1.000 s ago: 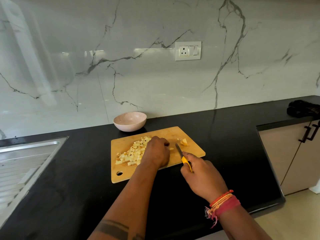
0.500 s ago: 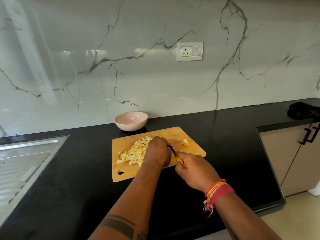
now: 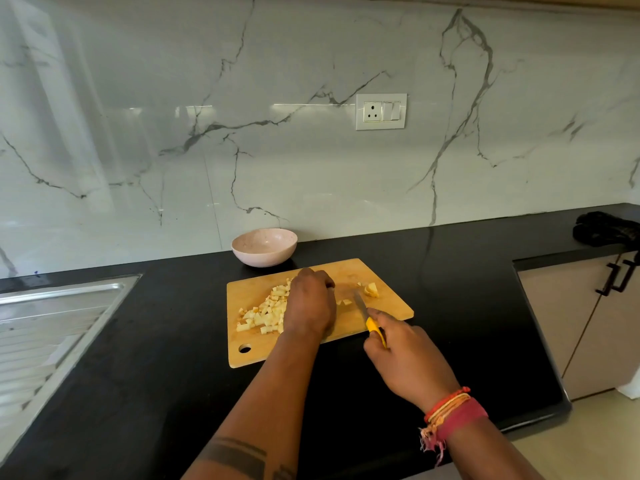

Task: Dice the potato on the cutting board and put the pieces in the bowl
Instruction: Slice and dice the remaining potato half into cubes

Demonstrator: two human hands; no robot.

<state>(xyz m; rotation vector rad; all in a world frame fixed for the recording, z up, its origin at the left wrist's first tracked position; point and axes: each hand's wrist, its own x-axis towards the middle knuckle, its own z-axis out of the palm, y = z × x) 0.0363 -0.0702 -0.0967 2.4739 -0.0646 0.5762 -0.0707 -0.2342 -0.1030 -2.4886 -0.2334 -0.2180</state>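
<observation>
Knife [image 3: 362, 308] drawn back from the left hand [image 3: 311, 303], right hand [image 3: 405, 358] gripping its handle; left fingers curl over potato on the cutting board [image 3: 388, 306], diced pile [image 3: 265, 313] unmoved, bowl [image 3: 264, 246] unfilled.

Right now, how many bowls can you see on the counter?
1. The pale pink round bowl sits on the black stone counter, by the marble wall, just behind the wooden cutting board. No other bowl shows; nothing in view looks able to hide one.
</observation>
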